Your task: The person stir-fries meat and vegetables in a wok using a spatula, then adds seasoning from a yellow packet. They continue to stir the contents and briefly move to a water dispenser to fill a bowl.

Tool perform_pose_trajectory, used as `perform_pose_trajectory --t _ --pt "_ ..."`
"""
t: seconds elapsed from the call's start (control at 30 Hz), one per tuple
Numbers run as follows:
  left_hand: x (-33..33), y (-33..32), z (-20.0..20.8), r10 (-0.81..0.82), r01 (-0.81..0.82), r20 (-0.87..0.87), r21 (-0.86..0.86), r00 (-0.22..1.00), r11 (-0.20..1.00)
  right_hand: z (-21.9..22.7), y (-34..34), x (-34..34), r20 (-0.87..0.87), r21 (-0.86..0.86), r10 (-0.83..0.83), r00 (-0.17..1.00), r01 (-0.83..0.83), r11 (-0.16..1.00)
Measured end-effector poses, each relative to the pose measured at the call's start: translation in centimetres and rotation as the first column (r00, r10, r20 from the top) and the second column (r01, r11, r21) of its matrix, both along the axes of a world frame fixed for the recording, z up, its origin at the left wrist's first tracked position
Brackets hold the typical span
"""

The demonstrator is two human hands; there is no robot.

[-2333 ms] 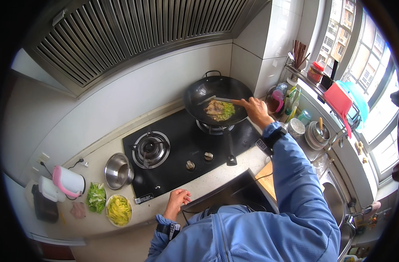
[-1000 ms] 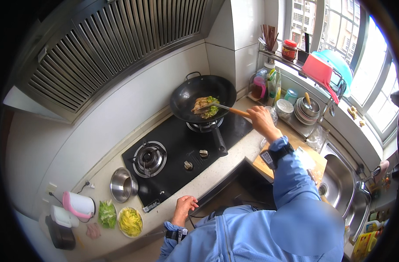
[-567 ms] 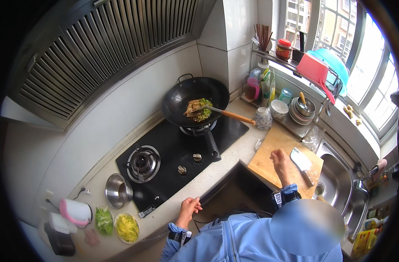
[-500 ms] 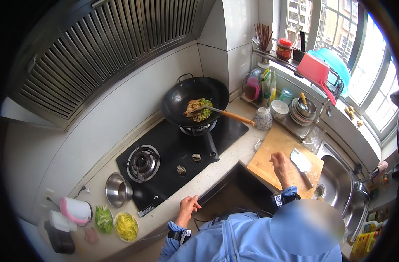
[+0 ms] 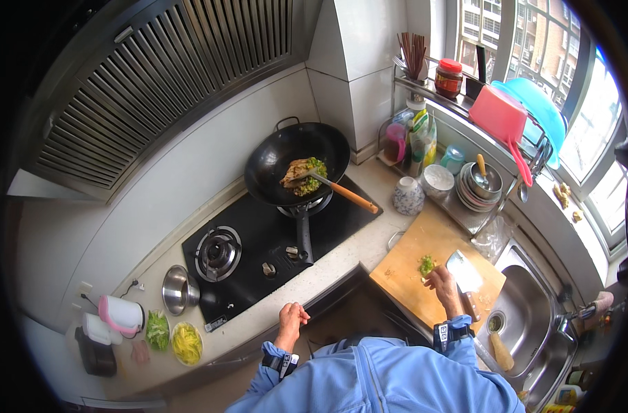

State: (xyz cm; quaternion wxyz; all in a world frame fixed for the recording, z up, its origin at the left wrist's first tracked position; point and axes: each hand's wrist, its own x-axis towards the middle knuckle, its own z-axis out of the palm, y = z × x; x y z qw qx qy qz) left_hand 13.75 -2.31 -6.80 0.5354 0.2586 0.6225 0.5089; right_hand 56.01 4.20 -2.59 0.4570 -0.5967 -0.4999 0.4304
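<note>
My right hand [image 5: 443, 284] hovers low over the wooden cutting board [image 5: 401, 275], fingers bent downward and slightly apart. Just beyond its fingertips lies a small heap of chopped greens [image 5: 427, 264]. To the right of that hand, a cleaver [image 5: 466, 274] rests on the board, blade pointing away from me. My left hand [image 5: 291, 323] is loosely curled in the air by the counter's front edge, and I see nothing in it. On the back burner sits a black wok [image 5: 266, 155] with browned food and chopped greens [image 5: 304, 177]. A wooden-handled spatula [image 5: 352, 196] leans in it.
At left are a steel bowl [image 5: 180, 289], a plate of yellow strips [image 5: 187, 343] and green leaves [image 5: 158, 332]. A sink [image 5: 527, 310] holding a long tan object [image 5: 501, 352] is at right. Stacked bowls [image 5: 480, 191] and a patterned cup [image 5: 408, 197] stand behind the board.
My right hand has drawn back toward me and closer to the cleaver; chopped greens now show on the board where it was. My left hand's fingers are more curled. The view has shifted slightly.
</note>
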Motion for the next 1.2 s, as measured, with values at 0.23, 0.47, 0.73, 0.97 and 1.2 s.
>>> perform_pose_trajectory --t 0.23,0.47,0.73,0.97,1.2 --pt "1.6 -1.0 0.3 -0.021 0.016 -0.063 -0.092 0.998 0.996 -1.4 0.9 2.3 -0.228 -0.102 -0.027 0.973 0.004 0.995" --pt "1.9 -2.6 0.1 -0.043 0.035 -0.029 -0.222 0.999 0.974 -1.4 1.8 0.9 -0.321 -0.172 0.055 0.946 -0.115 0.978" --pt "0.5 -3.4 -0.5 0.025 -0.027 -0.009 -0.199 1.0 0.98 -0.6 2.5 -1.7 -0.284 -0.161 0.123 0.951 -0.174 0.972" --pt "-1.7 -4.2 -1.1 0.142 -0.136 0.028 -0.143 0.99 0.98 2.6 3.5 -4.6 -0.207 -0.11 0.127 0.97 -0.152 0.982" --pt "-3.7 -4.7 -1.6 0.205 -0.198 0.105 -0.079 0.973 0.977 10.8 7.6 -9.2 0.496 0.574 -0.118 0.86 -0.222 0.788"
